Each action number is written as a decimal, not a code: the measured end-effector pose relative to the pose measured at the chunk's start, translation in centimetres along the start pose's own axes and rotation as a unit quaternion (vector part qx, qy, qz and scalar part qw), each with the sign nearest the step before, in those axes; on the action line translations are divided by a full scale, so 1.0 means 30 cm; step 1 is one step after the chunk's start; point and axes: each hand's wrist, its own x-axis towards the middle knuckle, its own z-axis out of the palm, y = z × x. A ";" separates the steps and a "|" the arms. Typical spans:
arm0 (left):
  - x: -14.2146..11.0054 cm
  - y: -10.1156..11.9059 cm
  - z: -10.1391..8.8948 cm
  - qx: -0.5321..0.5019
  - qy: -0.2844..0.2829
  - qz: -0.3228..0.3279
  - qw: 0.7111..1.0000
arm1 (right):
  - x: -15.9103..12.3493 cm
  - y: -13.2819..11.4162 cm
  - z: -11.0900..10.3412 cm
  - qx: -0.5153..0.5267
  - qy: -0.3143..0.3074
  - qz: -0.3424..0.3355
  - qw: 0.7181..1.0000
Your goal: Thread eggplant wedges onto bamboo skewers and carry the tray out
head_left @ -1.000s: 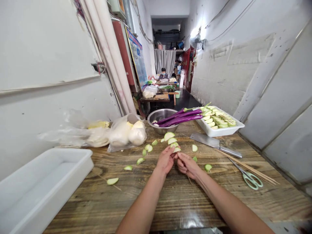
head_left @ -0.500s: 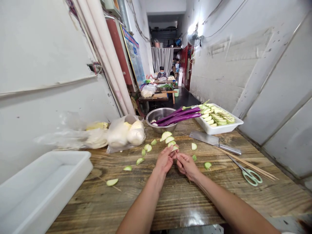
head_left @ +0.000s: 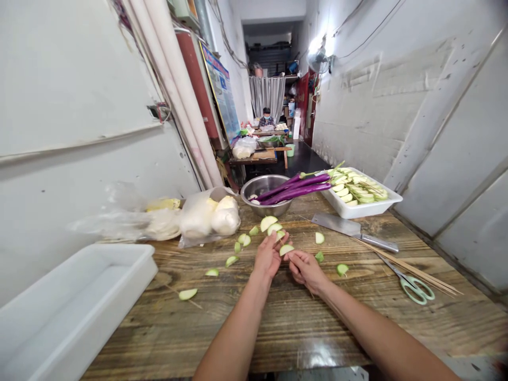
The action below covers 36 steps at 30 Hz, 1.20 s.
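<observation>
In my right hand is a thin wooden skewer, pinched between the fingers; its lower end sticks out below the palm. A green-edged half-moon vegetable slice sits on it just past the fingertips. My left hand is closed on another slice, partly hidden by the fingers, in front of the skewer's tip. Beyond the left fingertips lie more pale half-moon slices in a row. Other slices are scattered on the table to both sides, such as one at the left.
Behind the hands stands a metal bowl with long purple eggplants. A white tray of slices, a cleaver, scissors and loose skewers are right. Left are bagged white vegetables and a white bin. A person sits far back.
The slice on the skewer has come away from my left fingers and now sits by my right hand. My left fingers have moved slightly forward onto another slice. The view has shifted slightly.
</observation>
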 end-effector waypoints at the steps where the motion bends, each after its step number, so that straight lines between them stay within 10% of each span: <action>1: 0.000 0.001 0.000 0.001 0.005 0.002 1.000 | -0.001 -0.001 0.001 -0.001 -0.001 0.002 1.000; 36: -0.023 -0.058 0.032 0.052 0.005 0.001 0.999 | 0.003 -0.001 -0.001 0.031 0.013 0.007 0.999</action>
